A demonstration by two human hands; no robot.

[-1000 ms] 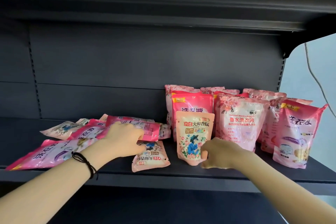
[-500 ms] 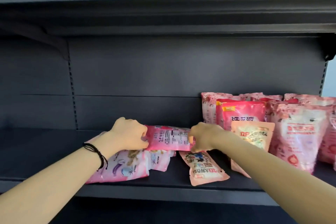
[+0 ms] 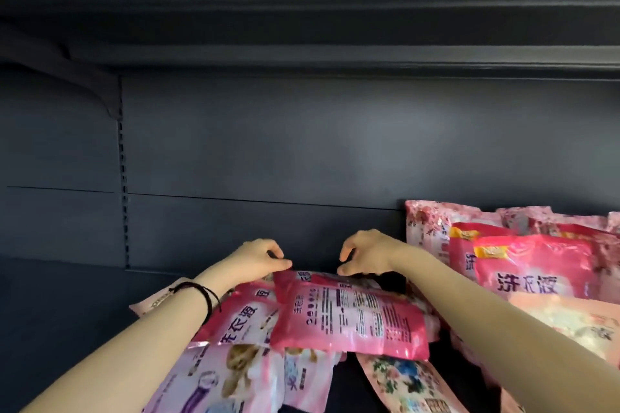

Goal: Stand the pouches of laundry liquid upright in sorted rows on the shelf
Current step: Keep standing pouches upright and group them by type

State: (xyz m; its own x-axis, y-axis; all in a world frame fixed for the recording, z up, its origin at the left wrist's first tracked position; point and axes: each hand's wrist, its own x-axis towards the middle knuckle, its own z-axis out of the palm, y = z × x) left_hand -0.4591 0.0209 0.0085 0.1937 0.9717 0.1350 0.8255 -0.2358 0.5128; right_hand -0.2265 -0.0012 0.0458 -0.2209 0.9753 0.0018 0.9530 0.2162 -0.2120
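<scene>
A bright pink pouch (image 3: 349,317) with its printed back up lies tilted on top of a heap of flat pouches. My left hand (image 3: 258,260) pinches its far left corner. My right hand (image 3: 367,253) pinches its far right corner with curled fingers. Under it lie a pink and white pouch (image 3: 228,369) and a pale floral pouch (image 3: 402,382). At the right, several pink pouches (image 3: 533,273) stand upright in rows on the dark shelf (image 3: 67,298).
The shelf's dark back panel (image 3: 268,161) rises right behind my hands. An upper shelf (image 3: 302,10) overhangs close above. A slotted upright (image 3: 122,178) and bracket stand at the left. The shelf's left part is bare.
The camera has come closer. Both hands have slid from the pouch's sides to its far top corners, and the pouch's far edge has lifted a little.
</scene>
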